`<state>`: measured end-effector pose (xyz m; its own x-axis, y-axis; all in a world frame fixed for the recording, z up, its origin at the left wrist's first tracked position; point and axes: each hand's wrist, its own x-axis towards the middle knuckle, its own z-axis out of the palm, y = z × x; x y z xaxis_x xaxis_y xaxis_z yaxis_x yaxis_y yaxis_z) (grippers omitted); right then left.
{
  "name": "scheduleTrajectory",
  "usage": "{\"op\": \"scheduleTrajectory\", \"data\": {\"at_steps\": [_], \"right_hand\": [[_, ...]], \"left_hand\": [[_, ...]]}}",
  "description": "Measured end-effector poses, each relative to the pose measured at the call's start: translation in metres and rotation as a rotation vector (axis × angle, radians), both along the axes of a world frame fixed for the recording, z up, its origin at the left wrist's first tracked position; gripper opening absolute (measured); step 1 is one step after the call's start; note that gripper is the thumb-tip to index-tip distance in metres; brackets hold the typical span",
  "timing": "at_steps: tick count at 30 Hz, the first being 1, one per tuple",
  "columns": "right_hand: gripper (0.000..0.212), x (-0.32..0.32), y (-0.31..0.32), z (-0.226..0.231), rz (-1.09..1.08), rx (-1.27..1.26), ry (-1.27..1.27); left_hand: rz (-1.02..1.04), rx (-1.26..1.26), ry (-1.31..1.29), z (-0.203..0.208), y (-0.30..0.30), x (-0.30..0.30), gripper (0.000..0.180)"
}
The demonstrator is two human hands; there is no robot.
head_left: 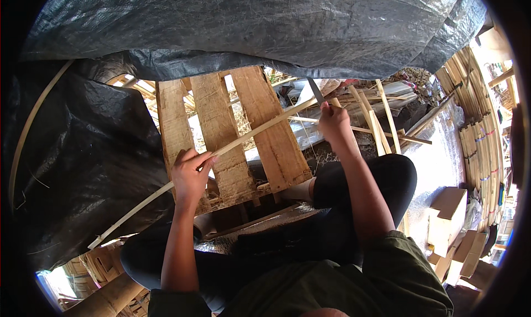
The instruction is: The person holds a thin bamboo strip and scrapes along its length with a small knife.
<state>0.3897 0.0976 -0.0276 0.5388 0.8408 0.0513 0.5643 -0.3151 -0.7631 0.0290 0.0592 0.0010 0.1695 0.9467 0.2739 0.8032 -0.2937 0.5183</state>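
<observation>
A long, thin bamboo strip (260, 130) runs slantwise from the lower left up to the right, across a slatted wooden pallet-like stand (221, 123). My left hand (191, 176) pinches the strip near its middle, above the stand's left side. In my right hand (336, 124) is a knife (315, 89), its dark blade pointing up and away from me. The blade lies close to the strip's far right end; whether it touches the wood I cannot tell. The strip's lower left end hangs over black sheeting.
Dark plastic tarp (265, 24) hangs across the far side, with black sheeting (88, 151) at left. Several loose wooden sticks (381, 118) lie at right. Bundled bamboo strips (478, 162) and cardboard boxes (447, 217) stand farther right. My bent legs (381, 178) flank the stand.
</observation>
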Motion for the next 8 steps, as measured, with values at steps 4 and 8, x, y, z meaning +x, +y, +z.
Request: {"op": "scheduleTrajectory", "data": {"at_steps": [4,8], "right_hand": [[0.042,0.009,0.002,-0.004,0.026,0.002,-0.032],[0.045,0.002,-0.001,-0.009,0.115,0.004,-0.027]], "left_hand": [[-0.012,0.030,0.001,0.002,0.000,0.004,0.023],[-0.007,0.019,-0.009,0.001,-0.001,0.002,0.023]]}}
